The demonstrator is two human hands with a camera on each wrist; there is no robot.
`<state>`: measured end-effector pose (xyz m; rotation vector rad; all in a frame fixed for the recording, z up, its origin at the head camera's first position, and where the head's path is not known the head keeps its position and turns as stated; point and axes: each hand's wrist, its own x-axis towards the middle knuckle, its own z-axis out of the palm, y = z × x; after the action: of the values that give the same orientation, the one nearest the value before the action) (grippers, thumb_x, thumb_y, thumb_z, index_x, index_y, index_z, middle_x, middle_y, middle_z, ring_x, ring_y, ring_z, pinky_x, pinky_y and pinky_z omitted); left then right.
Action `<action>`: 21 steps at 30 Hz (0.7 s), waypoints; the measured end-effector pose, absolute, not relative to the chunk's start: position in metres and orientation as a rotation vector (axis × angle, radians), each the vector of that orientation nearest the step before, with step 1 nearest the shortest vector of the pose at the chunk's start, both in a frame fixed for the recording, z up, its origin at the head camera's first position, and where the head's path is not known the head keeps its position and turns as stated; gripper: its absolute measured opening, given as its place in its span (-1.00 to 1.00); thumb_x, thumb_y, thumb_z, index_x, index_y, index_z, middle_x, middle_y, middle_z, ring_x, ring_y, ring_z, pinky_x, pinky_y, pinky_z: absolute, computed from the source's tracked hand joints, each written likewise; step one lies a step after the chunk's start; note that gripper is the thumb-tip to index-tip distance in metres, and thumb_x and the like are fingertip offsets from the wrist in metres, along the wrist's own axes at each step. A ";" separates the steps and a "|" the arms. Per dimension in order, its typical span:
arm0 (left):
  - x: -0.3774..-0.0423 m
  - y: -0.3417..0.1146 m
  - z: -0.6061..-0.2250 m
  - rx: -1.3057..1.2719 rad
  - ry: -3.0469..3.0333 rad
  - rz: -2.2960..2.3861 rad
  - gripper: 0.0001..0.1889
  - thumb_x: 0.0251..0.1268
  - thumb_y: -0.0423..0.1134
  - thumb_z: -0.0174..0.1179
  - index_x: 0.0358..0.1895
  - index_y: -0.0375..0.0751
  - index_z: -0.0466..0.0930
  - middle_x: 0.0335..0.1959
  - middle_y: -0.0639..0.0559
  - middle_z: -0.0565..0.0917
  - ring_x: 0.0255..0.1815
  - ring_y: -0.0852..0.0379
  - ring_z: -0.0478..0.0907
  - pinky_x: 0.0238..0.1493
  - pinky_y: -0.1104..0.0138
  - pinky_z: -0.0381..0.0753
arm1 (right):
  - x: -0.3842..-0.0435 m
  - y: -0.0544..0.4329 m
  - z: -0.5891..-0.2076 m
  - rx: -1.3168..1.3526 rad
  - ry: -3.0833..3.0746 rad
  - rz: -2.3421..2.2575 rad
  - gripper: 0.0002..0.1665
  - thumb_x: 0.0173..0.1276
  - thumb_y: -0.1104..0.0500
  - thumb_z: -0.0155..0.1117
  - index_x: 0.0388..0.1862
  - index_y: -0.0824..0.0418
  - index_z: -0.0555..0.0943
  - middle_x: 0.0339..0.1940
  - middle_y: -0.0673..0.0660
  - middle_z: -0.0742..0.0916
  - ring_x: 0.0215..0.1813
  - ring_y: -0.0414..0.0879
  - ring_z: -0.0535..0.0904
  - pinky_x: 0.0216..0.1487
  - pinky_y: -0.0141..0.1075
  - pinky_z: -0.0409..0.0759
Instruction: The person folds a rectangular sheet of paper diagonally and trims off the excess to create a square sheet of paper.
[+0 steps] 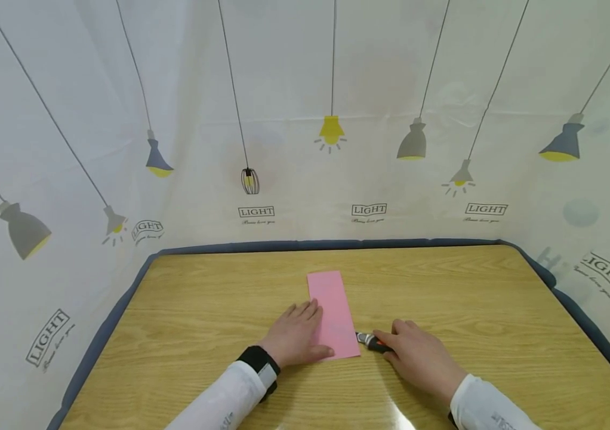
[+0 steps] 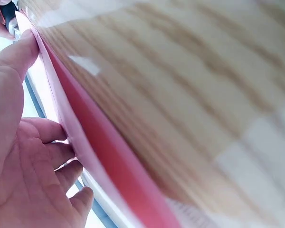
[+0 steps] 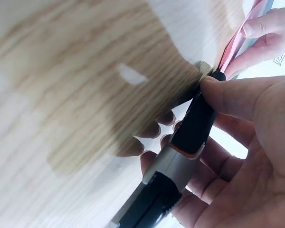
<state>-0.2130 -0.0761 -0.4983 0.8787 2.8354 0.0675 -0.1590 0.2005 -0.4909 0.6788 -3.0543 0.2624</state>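
Observation:
A folded pink sheet of paper (image 1: 332,310) lies lengthwise on the wooden table. My left hand (image 1: 296,334) rests flat on its left side, fingers spread and thumb at the near edge. In the left wrist view, the layers of the pink paper (image 2: 109,161) gape apart beside the left hand (image 2: 33,161). To the right, my right hand (image 1: 420,358) grips a black and silver utility knife (image 1: 373,342) with orange accents. The knife's front end meets the paper's right edge near its lower corner; whether it sits between the layers is hidden. The right wrist view shows the knife (image 3: 166,175) along the right hand's (image 3: 247,156) fingers.
The wood-grain table (image 1: 219,292) reaches out on both sides and beyond the paper. A dark blue padded edge (image 1: 294,245) borders it. Behind hangs a white curtain (image 1: 294,77) printed with lamps.

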 end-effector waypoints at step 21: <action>-0.213 -0.079 -0.497 0.874 2.843 0.041 -0.03 0.34 0.46 0.07 0.60 -0.16 0.21 0.62 -0.10 0.20 0.62 -0.11 0.09 0.57 0.01 0.08 | -0.162 0.207 -0.489 0.592 -3.080 0.269 -0.50 0.32 0.13 0.49 0.24 0.12 0.70 -0.28 0.05 0.55 -0.30 -0.08 0.44 -0.45 -0.20 0.51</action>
<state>-0.2132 -0.0790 -0.4972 0.8739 2.8435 0.0406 -0.1618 0.2071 -0.4887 0.5923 -3.0799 0.2691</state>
